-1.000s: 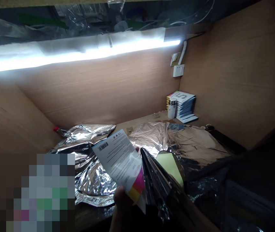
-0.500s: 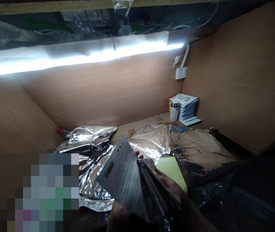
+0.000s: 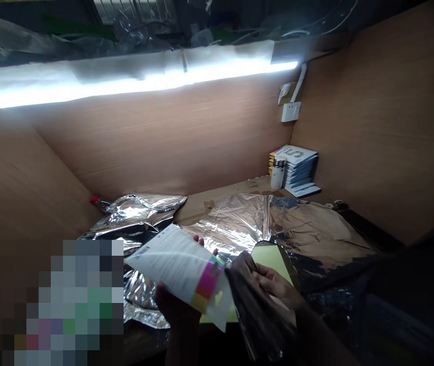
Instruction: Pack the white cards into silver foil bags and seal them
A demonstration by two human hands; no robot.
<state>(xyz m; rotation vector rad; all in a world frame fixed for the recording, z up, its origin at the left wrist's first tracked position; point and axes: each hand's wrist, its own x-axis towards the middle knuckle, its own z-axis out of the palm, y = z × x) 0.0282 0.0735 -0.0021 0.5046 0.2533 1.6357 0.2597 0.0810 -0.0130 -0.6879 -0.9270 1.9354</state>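
Observation:
A flat white printed packet [image 3: 179,264] with a barcode is held by my left hand [image 3: 179,307], its thumb on the near edge and fingertips showing past the far edge. The packet's right end has a pink, orange and blue band and a clear plastic flap. Closed on a crumpled, dark silvery foil bag [image 3: 253,305] is my right hand [image 3: 276,284], just right of the packet. A small gap separates bag and packet. Behind my right hand lies a pale yellow-green sheet [image 3: 268,255] with a dark border.
Silvery foil sheets [image 3: 232,218] cover much of the bench. A stack of booklet-like packets [image 3: 301,168] and a white flask [image 3: 278,174] stand in the far right corner. A red-capped bottle [image 3: 95,200] is at left. Wooden panels [image 3: 171,152] enclose the bench beneath a bright tube light [image 3: 136,81].
The packet has shifted left and tilted flatter, away from the foil bag, so its coloured band now shows. My right hand and the bag have turned slightly right.

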